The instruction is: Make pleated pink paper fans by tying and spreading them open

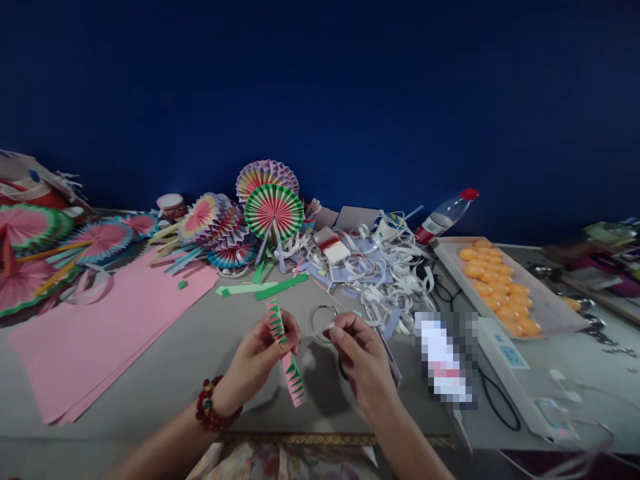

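You are sitting in a paper-craft workshop: finished paper fans (273,211) are crowding the back of the grey tabletop (210,333), pink paper sheets (100,320) are lying flat, and white paper strips (380,273) are piling up.

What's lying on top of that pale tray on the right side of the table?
Rows of orange oval pieces cover most of the tray. A clear bottle with a red cap lies beyond its far corner. What the pieces are is unclear.
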A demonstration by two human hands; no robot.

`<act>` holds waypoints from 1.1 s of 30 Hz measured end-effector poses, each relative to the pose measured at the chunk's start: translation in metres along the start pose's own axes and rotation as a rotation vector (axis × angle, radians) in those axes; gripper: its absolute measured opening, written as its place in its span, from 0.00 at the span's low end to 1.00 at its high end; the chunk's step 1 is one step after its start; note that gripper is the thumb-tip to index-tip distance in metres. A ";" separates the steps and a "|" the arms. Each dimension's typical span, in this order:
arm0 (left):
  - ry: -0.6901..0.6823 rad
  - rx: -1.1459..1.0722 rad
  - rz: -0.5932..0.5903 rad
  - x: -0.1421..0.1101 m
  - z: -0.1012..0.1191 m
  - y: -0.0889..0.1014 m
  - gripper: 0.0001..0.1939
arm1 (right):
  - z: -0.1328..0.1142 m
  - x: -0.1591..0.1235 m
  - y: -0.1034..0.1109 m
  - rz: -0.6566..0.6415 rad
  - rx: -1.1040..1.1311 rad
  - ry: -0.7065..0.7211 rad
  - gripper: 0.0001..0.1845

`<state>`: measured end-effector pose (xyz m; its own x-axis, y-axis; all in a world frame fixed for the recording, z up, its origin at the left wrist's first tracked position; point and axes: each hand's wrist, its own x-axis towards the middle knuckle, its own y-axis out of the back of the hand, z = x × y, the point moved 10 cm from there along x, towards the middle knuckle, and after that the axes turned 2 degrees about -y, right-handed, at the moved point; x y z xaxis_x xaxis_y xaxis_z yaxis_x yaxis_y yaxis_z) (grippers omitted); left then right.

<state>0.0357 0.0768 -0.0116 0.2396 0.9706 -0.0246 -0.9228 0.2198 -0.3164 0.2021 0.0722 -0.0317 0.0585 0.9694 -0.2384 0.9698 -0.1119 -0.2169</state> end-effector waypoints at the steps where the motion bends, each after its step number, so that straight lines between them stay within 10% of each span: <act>1: 0.001 0.000 0.002 0.000 0.000 0.001 0.13 | 0.004 0.001 0.000 -0.007 0.030 -0.038 0.17; 10: -0.012 0.026 -0.026 0.002 -0.002 -0.001 0.12 | 0.024 0.003 -0.004 -0.029 0.210 -0.165 0.17; 19: 0.168 0.106 -0.113 0.003 -0.029 -0.001 0.14 | -0.050 0.004 0.033 -0.009 -0.063 0.351 0.09; 26: 0.288 0.081 -0.180 0.012 -0.047 -0.014 0.20 | -0.068 -0.018 -0.029 -0.586 0.102 0.250 0.05; 33: 0.307 0.028 -0.323 0.009 -0.049 -0.033 0.21 | -0.077 -0.014 -0.045 -0.443 -0.419 0.676 0.23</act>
<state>0.0830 0.0738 -0.0478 0.5917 0.7782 -0.2103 -0.7926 0.5139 -0.3282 0.1757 0.0809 0.0548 -0.3421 0.8407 0.4196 0.9354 0.2622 0.2374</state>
